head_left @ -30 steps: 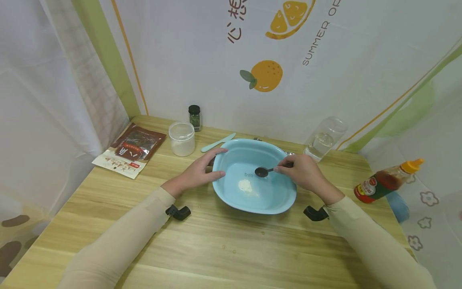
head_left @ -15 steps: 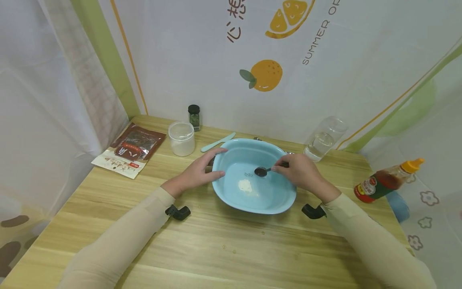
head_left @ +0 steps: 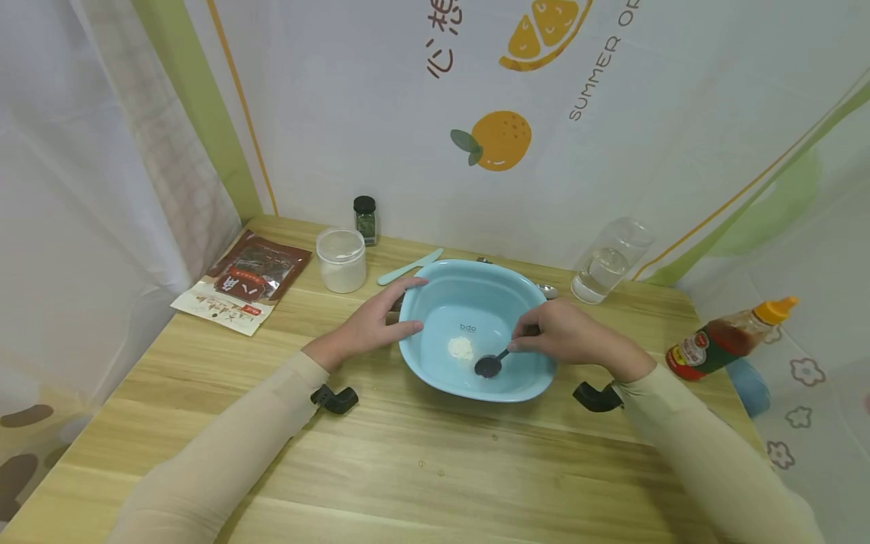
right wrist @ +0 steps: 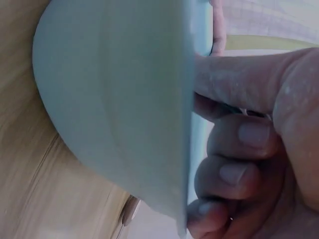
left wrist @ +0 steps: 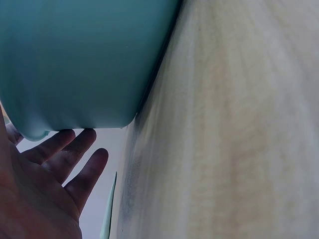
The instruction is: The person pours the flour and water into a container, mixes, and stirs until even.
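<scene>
A light blue basin point(head_left: 435, 370) stands on the wooden table, with a small heap of white powder point(head_left: 461, 348) on its floor. At its left side my left hand point(head_left: 372, 321) holds the rim, thumb and index finger over the edge. Other fingers point(left wrist: 79, 144) of that hand lie against the outer wall in the left wrist view. My right hand point(head_left: 567, 332) pinches the handle of a small black measuring spoon point(head_left: 488, 366), its bowl low inside the basin, right of the powder. In the right wrist view the basin wall hides the spoon's bowl.
Behind the basin lie a pale green spreader point(head_left: 411, 267) and a metal spoon point(head_left: 547, 291). A jar of white powder point(head_left: 342, 261), a herb jar point(head_left: 365, 221) and a brown packet point(head_left: 245, 281) stand left. At right are a glass bottle point(head_left: 608, 264) and a sauce bottle point(head_left: 727, 344).
My right hand has moved the measuring spoon toward me inside the basin, from near the printed letters to beside the powder. The left hand and basin have stayed in place.
</scene>
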`<state>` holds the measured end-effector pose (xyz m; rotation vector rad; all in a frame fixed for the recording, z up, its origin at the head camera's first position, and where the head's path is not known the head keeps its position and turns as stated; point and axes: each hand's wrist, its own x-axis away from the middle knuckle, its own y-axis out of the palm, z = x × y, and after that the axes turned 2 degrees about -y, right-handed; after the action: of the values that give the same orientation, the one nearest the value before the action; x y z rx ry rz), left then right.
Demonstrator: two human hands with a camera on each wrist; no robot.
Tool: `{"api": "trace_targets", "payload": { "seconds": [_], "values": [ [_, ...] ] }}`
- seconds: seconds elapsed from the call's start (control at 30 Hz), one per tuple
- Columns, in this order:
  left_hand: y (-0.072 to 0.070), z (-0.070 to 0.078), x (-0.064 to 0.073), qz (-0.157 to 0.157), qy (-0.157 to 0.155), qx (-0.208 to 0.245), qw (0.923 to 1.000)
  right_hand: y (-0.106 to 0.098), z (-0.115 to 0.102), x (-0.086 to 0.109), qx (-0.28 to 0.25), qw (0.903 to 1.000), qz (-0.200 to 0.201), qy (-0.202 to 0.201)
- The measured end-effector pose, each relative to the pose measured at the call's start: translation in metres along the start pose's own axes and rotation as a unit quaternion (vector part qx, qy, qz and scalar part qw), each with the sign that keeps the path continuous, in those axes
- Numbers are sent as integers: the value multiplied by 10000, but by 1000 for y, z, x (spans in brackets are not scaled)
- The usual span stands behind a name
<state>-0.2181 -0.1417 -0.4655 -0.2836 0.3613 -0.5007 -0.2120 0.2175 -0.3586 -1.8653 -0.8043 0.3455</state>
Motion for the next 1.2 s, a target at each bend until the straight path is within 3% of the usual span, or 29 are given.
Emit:
{"api": "trace_targets", "payload": {
  "seconds": [0.1,0.3,0.53,0.6,0.73,0.8,1.0,1.07,1.2],
  "values": [
    [0,0,0,-4,23,5,10000,1,2,-5,-14,9997,149,192],
    [0,-1,0,-26,-17,-23,10000,-3,9,-7,544,9947,605,621],
    [0,0,0,-19,5,-26,10000,-3,3,-2,67,9999,-63,-96],
    [0,0,0,0,2,-45,10000,-1,1,-5,50,10000,7,-72],
    [0,-2,0,-24,1,-18,10000,-2,3,-7,450,9972,464,369],
    [0,-2,-1,-49,18,-1,10000,-3,5,-6,524,9965,465,450],
    [-1,-1,-1,-25,67,-48,10000,-1,4,-6,62,9997,-111,-203],
    [-1,0,-1,-4,66,-71,10000,0,4,-8,103,9997,57,-197],
    [-1,0,-1,-18,58,-46,10000,-1,8,-10,420,9977,478,225]
  ]
}}
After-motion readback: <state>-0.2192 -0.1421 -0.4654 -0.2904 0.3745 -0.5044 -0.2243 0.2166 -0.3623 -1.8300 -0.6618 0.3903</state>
